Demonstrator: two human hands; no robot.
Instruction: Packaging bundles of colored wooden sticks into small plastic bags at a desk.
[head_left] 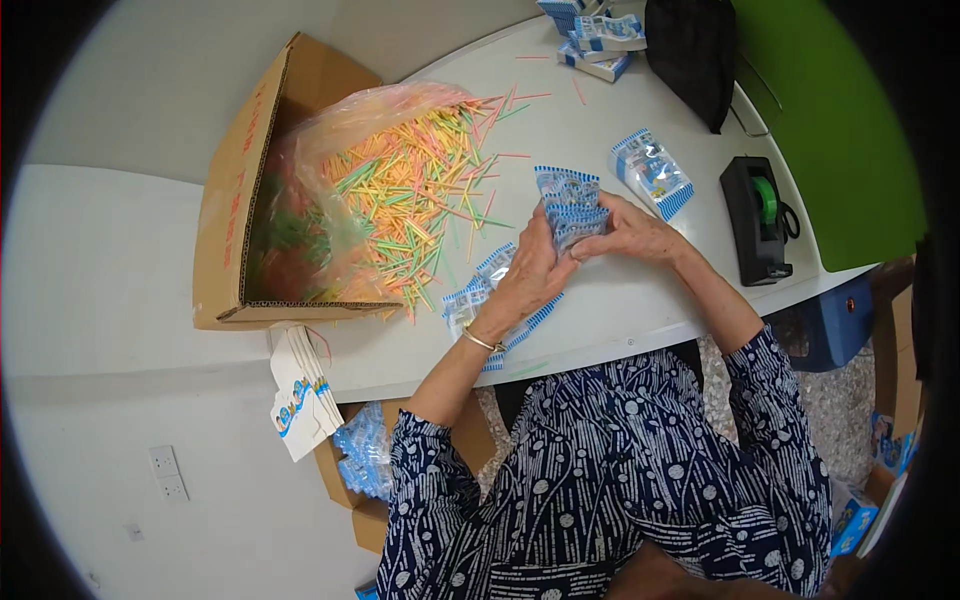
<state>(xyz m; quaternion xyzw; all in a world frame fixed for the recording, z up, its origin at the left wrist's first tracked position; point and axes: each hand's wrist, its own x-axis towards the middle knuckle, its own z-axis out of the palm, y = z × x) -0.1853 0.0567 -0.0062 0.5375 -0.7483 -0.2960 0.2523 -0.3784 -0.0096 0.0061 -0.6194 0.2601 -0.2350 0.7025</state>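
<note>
Between them, my left hand (537, 263) and my right hand (632, 232) hold a few blue-and-clear plastic packets (572, 205), stacked and overlapping, above the white table. The fingers of both hands are closed around the packets' lower edges and sides. Under my left wrist lie more flat plastic packets (466, 303), partly covered by the hand and forearm. Another packet (652, 173) lies by itself just beyond my right hand. To the left, a heap of thin pink, yellow and green sticks (415, 180) spills out of a clear plastic bag.
A cardboard box (225, 215) lies on its side at the left, the bag inside it. Small blue-and-white boxes (600, 45) and a black bag (690, 55) sit at the back. A black tape dispenser (752, 225) stands right. Folded cartons (303, 390) hang at the left edge.
</note>
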